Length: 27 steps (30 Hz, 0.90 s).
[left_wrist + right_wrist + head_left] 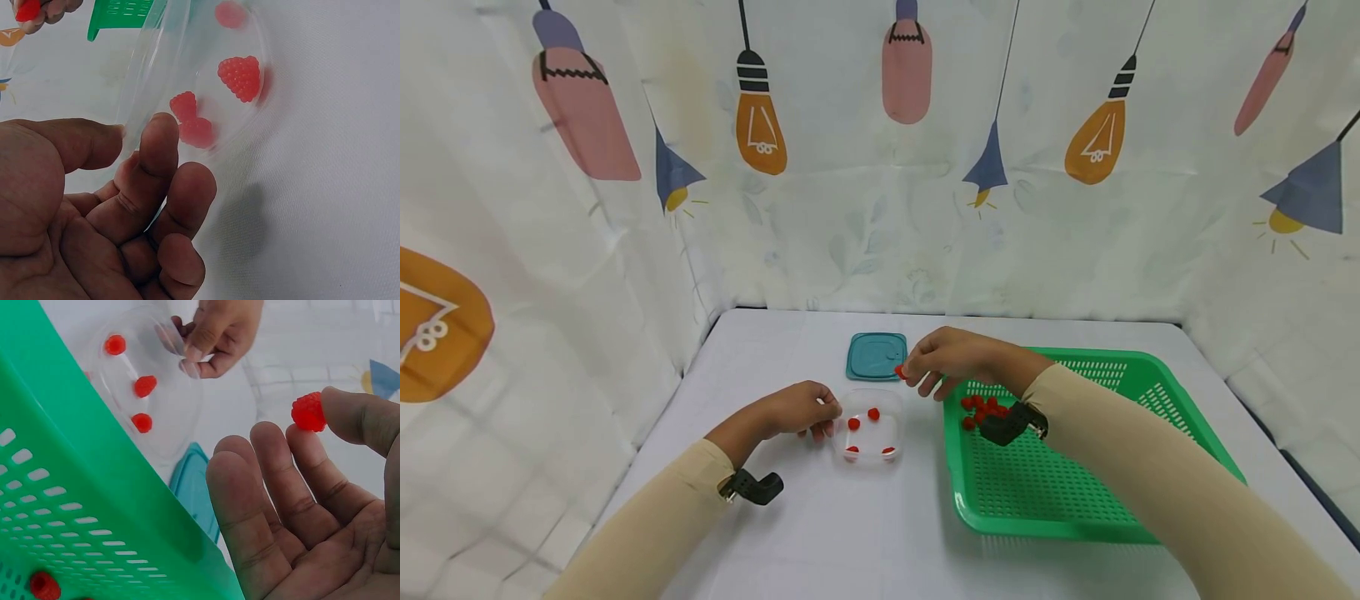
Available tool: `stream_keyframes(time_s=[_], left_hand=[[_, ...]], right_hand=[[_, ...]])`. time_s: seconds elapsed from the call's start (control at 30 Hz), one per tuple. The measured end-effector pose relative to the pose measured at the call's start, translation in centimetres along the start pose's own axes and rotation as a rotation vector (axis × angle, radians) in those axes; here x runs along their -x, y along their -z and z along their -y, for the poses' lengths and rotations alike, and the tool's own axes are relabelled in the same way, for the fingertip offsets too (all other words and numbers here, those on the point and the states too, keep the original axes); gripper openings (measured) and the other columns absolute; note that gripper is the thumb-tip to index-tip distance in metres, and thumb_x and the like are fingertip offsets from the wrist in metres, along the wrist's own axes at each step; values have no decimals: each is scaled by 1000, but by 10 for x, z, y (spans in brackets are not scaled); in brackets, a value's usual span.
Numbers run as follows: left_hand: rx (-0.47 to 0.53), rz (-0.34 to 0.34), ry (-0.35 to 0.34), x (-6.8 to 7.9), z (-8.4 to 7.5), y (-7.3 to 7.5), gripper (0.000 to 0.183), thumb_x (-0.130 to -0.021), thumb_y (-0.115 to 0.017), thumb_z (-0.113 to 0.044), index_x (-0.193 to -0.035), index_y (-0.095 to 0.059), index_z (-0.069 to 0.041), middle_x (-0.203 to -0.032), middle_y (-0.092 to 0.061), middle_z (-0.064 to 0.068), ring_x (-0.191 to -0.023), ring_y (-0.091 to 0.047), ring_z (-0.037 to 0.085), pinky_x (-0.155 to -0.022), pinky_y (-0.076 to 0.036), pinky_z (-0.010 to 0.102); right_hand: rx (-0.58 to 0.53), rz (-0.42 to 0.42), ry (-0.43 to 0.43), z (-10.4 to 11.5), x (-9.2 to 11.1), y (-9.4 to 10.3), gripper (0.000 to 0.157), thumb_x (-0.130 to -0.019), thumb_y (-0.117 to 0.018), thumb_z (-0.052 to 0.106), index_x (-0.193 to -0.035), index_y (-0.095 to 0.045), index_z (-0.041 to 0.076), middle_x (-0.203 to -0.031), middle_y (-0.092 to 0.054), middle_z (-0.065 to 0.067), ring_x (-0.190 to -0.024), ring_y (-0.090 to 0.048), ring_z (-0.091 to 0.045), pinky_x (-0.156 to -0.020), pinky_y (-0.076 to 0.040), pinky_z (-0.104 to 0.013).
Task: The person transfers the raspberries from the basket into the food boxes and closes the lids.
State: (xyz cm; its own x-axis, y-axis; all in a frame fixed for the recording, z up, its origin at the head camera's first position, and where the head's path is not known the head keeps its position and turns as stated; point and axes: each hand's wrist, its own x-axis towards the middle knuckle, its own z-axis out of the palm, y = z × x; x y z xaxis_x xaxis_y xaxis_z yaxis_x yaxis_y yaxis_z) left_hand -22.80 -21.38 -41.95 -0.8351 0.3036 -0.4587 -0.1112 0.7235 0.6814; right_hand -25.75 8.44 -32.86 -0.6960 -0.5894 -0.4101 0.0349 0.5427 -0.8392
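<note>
A red raspberry is pinched between the thumb and index finger of my right hand, the other fingers spread loosely. That hand is raised between the green basket and the teal lid. My left hand holds the near-left rim of a clear plastic container, thumb and fingertips at its wall. Several raspberries lie apart in the container, one raspberry large in the left wrist view. More raspberries are heaped at the left side of the green basket.
Behind the container a teal lid lies flat on the white table. The basket's raised rim stands to the container's right. A patterned curtain encloses the table at the back and sides.
</note>
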Motion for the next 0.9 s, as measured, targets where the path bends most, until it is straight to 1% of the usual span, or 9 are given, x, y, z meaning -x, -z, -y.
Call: stream_keyframes(time_s=[0.23,0.47,0.63,0.9], left_hand=[[1,1,-7,0,0,0,15,-104,-60,-21,-106,-65,-7,-83,-69,7,-74,-62,21,-64,-47,32],[4,0,-9,0,0,0,16,-104,-61,-22,-105,-65,-7,-82,-68,7,-74,-62,21,-64,-47,32],[4,-1,-9,0,0,0,15,-104,-61,-22,-105,-65,-7,-83,-68,7,-74,-62,21,-64,-47,32],[-1,-3,-7,-1,1,0,16,-104,-61,-22,-107,-66,-7,-82,-68,7,-75,-63,21,-64,-48,32]], right_hand=[[34,-19,-24,3,-11,-9,19,-100,-66,23,-103,-75,7,-116,-71,-11,-100,-70,-26,-82,-58,-39],[64,-17,-28,6,-16,-16,20,-103,-63,21,-110,-75,8,-109,-73,-7,-97,-71,-25,-79,-59,-38],[58,-34,-28,5,-13,-12,19,-102,-64,21,-111,-74,8,-112,-72,-11,-97,-70,-25,-80,-59,-39],[62,-66,-28,-1,-4,2,21,-103,-61,22,-111,-74,7,-114,-71,-10,-100,-69,-25,-81,-58,-40]])
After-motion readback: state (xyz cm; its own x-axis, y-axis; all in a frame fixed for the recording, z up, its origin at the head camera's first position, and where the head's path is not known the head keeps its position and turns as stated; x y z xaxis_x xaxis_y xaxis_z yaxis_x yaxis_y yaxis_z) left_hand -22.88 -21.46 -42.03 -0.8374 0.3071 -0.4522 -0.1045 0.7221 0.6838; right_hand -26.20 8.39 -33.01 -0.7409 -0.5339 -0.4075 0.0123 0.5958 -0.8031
